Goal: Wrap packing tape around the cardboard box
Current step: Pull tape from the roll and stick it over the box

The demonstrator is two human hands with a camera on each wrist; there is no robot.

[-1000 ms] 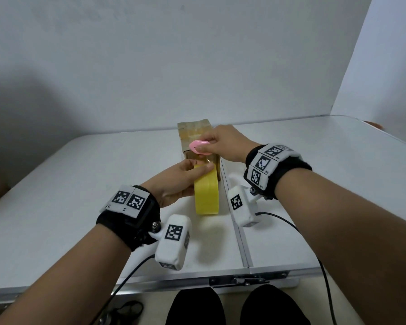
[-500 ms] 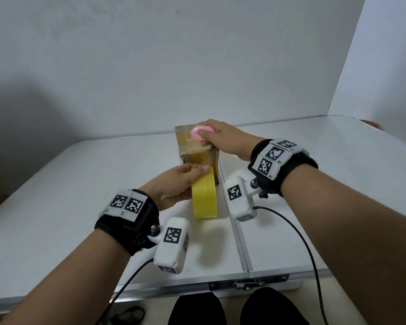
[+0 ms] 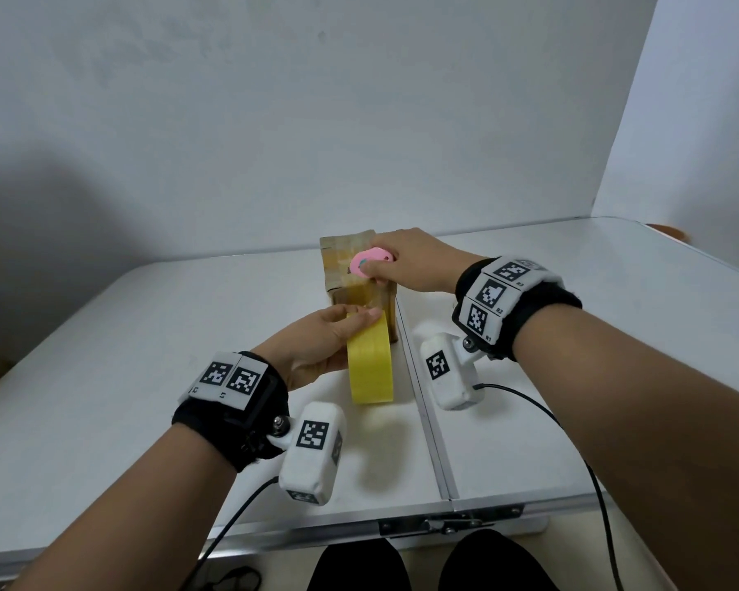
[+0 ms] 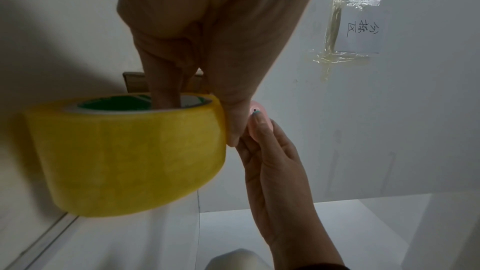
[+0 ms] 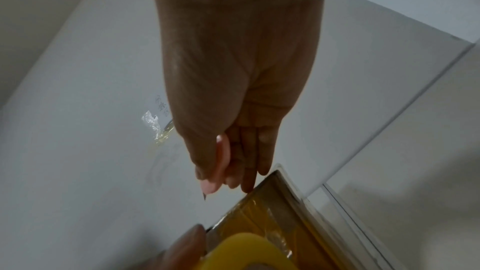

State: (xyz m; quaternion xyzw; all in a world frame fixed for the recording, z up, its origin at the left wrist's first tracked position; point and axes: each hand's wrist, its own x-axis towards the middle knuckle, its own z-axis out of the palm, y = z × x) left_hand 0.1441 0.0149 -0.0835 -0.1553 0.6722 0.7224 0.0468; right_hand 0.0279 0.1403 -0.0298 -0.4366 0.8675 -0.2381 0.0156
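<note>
A tall cardboard box, shiny with tape, stands upright at the table's middle. Just in front of it stands a yellow tape roll on edge; my left hand grips it, fingers inside the core and thumb on the outer rim. A strip of tape runs from the roll up the box's near face. My right hand pinches a small pink cutter against the upper front of the box. In the right wrist view the pink cutter shows a small dark tip just above the box's top edge.
The white folding table has a seam running front to back just right of the roll, and a latch at the front edge. White walls close off the back and right. A taped paper note hangs on the wall.
My right hand has lifted the pink cutter from just above the roll to the upper part of the box. My left hand and the roll have stayed nearly in place.
</note>
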